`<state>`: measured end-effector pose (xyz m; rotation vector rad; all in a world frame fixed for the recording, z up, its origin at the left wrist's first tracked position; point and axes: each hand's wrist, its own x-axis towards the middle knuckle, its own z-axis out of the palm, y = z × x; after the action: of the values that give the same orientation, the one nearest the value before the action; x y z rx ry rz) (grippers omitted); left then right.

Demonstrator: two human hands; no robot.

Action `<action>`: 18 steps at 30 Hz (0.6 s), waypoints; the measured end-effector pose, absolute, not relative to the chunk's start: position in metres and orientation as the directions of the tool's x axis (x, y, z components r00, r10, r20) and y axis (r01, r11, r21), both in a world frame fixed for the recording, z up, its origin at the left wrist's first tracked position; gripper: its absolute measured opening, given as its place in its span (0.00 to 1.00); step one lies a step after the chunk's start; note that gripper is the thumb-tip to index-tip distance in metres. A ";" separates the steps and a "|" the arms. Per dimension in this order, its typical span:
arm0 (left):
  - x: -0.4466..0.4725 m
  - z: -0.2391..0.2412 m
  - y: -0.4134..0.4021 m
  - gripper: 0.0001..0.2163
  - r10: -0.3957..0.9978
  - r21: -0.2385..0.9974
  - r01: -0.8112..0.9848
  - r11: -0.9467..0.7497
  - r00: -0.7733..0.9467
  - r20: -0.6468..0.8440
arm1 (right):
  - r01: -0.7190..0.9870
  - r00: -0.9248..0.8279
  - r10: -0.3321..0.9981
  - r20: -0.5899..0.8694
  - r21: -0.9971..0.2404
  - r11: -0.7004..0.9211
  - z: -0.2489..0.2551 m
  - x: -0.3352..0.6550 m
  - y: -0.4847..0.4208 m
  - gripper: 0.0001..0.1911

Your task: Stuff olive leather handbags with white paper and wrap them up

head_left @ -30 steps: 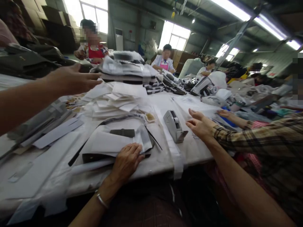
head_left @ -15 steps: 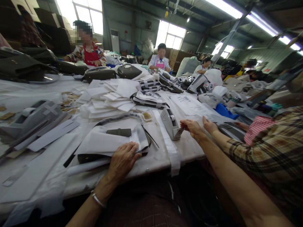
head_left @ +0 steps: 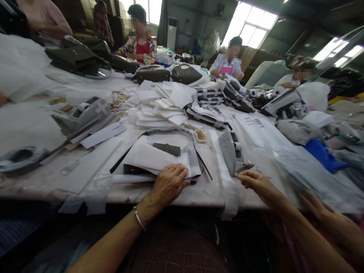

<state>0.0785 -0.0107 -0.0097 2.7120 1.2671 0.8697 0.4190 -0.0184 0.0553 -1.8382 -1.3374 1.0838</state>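
Note:
My left hand (head_left: pixel 169 184), with a metal bangle on the wrist, lies flat with fingers stretched on white wrapping paper (head_left: pixel 148 157) folded over a dark flat piece (head_left: pixel 166 148) near the table's front edge. My right hand (head_left: pixel 253 179) is pinched at the cutter end of a grey tape dispenser (head_left: pixel 231 151), its fingertips closed on what looks like a thin strip of clear tape. A dark strap (head_left: pixel 167 132) curves behind the wrapped piece.
A co-worker's hand (head_left: pixel 315 204) rests at the right front edge. Stacked white sheets (head_left: pixel 162 106), a second tape dispenser (head_left: pixel 85 113), dark handbags (head_left: pixel 184 74) and wrapped bags cover the table. Several people work on the far side. A blue bag (head_left: pixel 324 155) lies right.
The view swung left and down. My right hand moved from beside the dispenser to its cutter end and pinched shut. My left hand stayed on the paper. The co-worker's plaid sleeve left the view.

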 end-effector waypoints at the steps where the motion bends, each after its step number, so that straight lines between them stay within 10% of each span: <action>1: 0.079 -0.009 -0.011 0.17 0.716 0.257 0.697 -0.670 0.513 0.473 | 0.534 -0.015 0.965 -0.262 -0.818 -0.214 0.070 0.401 -0.010 0.16; 7: 0.081 -0.007 -0.013 0.16 0.738 0.267 0.715 -0.646 0.496 0.459 | 0.743 -0.623 0.675 -0.395 -0.570 0.351 0.124 0.271 0.077 0.09; 18: 0.082 -0.008 -0.013 0.16 0.776 0.351 0.702 -0.620 0.481 0.409 | 0.588 -0.609 0.448 -0.654 0.006 0.809 0.090 0.173 0.151 0.07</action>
<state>0.0819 -0.0133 -0.0081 2.5846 1.2980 0.8205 0.1728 0.1509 0.0897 -1.1776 -3.6095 0.4266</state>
